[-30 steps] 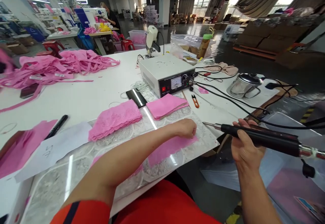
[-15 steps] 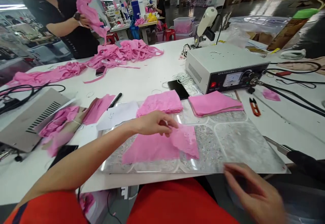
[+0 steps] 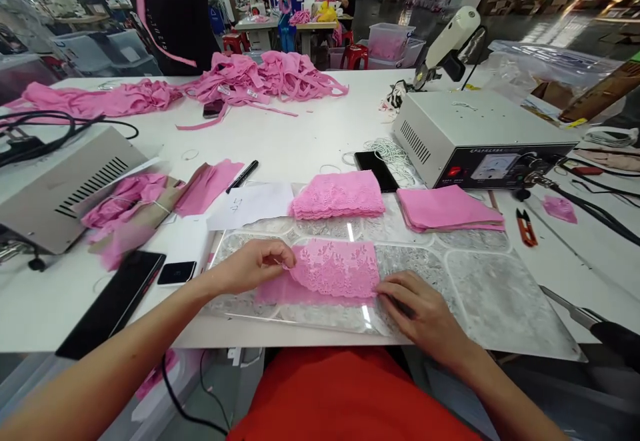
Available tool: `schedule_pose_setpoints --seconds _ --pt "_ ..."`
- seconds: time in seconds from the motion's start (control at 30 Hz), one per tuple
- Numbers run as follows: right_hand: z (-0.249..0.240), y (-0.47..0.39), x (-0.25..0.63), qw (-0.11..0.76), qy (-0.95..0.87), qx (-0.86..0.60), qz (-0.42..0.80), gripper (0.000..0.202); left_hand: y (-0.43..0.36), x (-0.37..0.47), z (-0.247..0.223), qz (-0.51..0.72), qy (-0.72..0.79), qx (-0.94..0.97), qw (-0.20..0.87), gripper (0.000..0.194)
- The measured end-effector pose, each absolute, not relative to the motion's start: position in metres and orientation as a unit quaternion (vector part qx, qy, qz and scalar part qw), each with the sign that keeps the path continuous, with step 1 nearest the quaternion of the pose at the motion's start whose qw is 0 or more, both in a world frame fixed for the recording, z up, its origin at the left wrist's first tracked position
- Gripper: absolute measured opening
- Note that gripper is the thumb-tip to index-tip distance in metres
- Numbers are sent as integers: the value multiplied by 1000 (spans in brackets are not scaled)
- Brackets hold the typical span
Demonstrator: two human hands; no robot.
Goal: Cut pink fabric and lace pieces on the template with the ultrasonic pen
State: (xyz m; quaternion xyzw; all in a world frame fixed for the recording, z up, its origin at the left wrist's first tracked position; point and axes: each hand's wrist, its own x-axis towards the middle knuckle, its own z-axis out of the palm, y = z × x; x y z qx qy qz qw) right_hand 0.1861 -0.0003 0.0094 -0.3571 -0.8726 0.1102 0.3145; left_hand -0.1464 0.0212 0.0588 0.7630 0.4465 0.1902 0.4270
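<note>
A pink lace piece (image 3: pixel 340 267) lies over a plain pink fabric piece (image 3: pixel 280 292) on the grey marbled board (image 3: pixel 480 287). With thumb and fingers pinched, my left hand (image 3: pixel 257 264) holds the lace at its left end. My right hand (image 3: pixel 420 311) grips the lace's lower right corner between thumb and fingertips. Just beyond the hands sits a stack of pink lace pieces (image 3: pixel 340 195). To its right is a stack of plain pink fabric pieces (image 3: pixel 450 209).
A grey control box (image 3: pixel 480 134) with cables stands at the back right, near orange thread snips (image 3: pixel 527 227). A black-handled tool (image 3: pixel 580 311) juts over the board's right edge. Phones, paper (image 3: pixel 250 211) and a pen (image 3: pixel 243 176) lie leftward. Across the table stands a person (image 3: pixel 175 14) beside heaped pink garments.
My right hand has come from the table's front edge to the lace's right corner. My left hand has shifted left along the lace, which now lies spread out.
</note>
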Motion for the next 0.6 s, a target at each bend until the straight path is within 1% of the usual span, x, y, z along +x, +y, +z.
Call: schedule_pose_setpoints --seconds 0.1,0.23,0.47,0.6 --pt "14 5 183 322 -875 -343 109 20 16 -152 62 194 447 782 389 11" --pt "10 2 178 311 -891 -306 123 24 1 -161 65 170 458 797 355 15" --pt "0 -2 179 295 -902 -290 126 24 -21 -165 56 120 480 791 361 18" --pt "3 -2 179 299 -902 -291 113 23 -27 -165 57 105 483 795 351 11"
